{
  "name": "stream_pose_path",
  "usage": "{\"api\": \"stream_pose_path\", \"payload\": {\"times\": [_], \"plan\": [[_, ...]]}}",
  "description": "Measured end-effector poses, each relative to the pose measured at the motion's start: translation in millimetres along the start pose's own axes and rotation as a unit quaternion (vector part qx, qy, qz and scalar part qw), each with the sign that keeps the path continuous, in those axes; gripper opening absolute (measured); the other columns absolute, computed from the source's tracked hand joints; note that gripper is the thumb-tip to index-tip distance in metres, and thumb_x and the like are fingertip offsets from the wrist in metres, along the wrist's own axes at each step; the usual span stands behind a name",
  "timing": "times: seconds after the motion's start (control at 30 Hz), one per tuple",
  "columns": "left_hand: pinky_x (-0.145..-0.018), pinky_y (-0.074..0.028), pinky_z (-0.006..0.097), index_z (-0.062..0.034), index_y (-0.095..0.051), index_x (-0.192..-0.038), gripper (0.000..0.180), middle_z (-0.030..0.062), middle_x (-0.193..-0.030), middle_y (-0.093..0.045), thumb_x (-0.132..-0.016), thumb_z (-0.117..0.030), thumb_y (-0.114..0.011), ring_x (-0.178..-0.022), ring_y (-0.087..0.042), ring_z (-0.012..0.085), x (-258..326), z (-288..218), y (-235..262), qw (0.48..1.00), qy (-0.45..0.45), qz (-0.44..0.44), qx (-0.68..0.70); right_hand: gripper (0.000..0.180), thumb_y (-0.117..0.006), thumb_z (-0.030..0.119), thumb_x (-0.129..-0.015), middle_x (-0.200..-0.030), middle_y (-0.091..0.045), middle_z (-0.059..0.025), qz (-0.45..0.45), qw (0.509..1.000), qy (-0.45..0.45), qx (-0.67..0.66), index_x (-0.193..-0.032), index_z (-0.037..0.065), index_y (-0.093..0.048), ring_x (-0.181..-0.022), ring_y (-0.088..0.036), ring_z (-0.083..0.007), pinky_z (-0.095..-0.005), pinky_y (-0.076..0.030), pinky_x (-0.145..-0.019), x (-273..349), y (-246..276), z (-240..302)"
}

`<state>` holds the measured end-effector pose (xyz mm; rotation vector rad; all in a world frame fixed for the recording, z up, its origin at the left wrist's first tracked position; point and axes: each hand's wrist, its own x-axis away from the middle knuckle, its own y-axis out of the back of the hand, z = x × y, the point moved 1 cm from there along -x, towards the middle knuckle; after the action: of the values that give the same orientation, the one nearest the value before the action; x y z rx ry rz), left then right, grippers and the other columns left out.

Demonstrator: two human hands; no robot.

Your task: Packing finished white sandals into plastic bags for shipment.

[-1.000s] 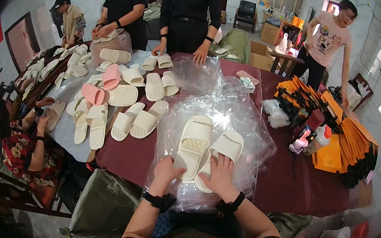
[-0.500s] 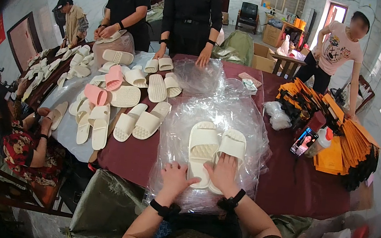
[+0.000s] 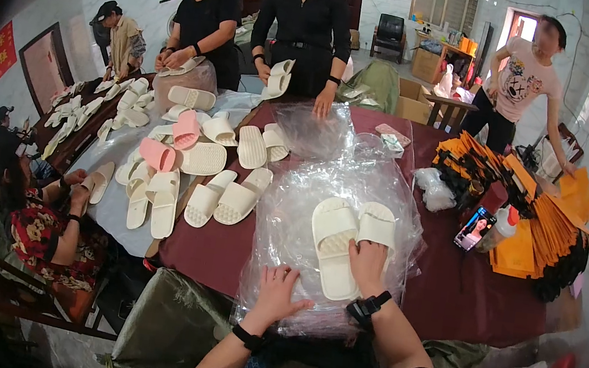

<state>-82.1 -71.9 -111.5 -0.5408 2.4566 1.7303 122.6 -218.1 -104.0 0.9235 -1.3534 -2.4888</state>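
My left hand (image 3: 278,296) lies spread on a stack of clear plastic bags (image 3: 290,221), nothing in its fingers. My right hand (image 3: 368,268) grips the right-hand cream slipper (image 3: 378,228) just below its strap; that slipper's heel is hidden beneath the hand. Close on its left lies the other cream slipper (image 3: 338,264), sole down on the plastic, toe pointing away from me. Both wrists wear black bands.
More cream slippers (image 3: 242,196) and some pink slippers (image 3: 185,129) cover the table's left. A phone (image 3: 475,229), a bottle (image 3: 503,225) and orange envelopes (image 3: 524,248) stand right. Across the table a co-worker holds cream slippers (image 3: 278,79). Other people work around.
The co-worker opposite has lifted cream slippers off the table. At the right, a person has pulled an orange envelope up from the pile. My right hand and its slipper have shifted slightly right.
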Motion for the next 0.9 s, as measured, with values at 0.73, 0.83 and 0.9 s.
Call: {"api": "stream_pose_path", "payload": {"times": [0.73,0.83,0.9], "plan": [[-0.113,-0.014,0.061,-0.019,-0.047,-0.141,0.09,0.0251,-0.152,-0.025,-0.063,-0.051,-0.08,-0.143,-0.02,0.0415,10.5,-20.7,11.5,0.994,0.018,0.108,-0.003,0.044,-0.058,0.026,-0.091,-0.07,-0.059,-0.0274,0.031,0.998,-0.028,-0.036,-0.064,-0.008,-0.06,-0.068,-0.057,-0.0415,-0.0489,-0.041,-0.067,8.5,7.1,-40.2],[-0.115,-0.013,0.059,-0.017,-0.05,-0.137,0.086,0.025,-0.153,-0.024,-0.063,-0.048,-0.08,-0.143,-0.02,0.0398,6.2,-31.9,10.5,0.987,-0.044,0.124,-0.098,0.046,-0.057,0.026,-0.093,-0.067,-0.054,-0.027,0.023,0.999,0.025,-0.016,-0.061,-0.008,-0.056,-0.066,-0.052,-0.0417,-0.0482,-0.039,-0.066,5.5,-12.5,-59.5],[-0.115,-0.015,0.057,-0.0156,-0.053,-0.134,0.08,0.022,-0.153,-0.025,-0.064,-0.046,-0.079,-0.143,-0.02,0.0378,9.8,-27.1,-16.3,0.984,-0.141,0.084,-0.062,0.039,-0.056,0.022,-0.093,-0.068,-0.055,-0.0186,0.06,0.998,0.001,-0.021,-0.068,-0.008,-0.055,-0.064,-0.051,-0.0332,-0.0425,-0.041,-0.063,-0.8,-26.6,-73.5]]}}
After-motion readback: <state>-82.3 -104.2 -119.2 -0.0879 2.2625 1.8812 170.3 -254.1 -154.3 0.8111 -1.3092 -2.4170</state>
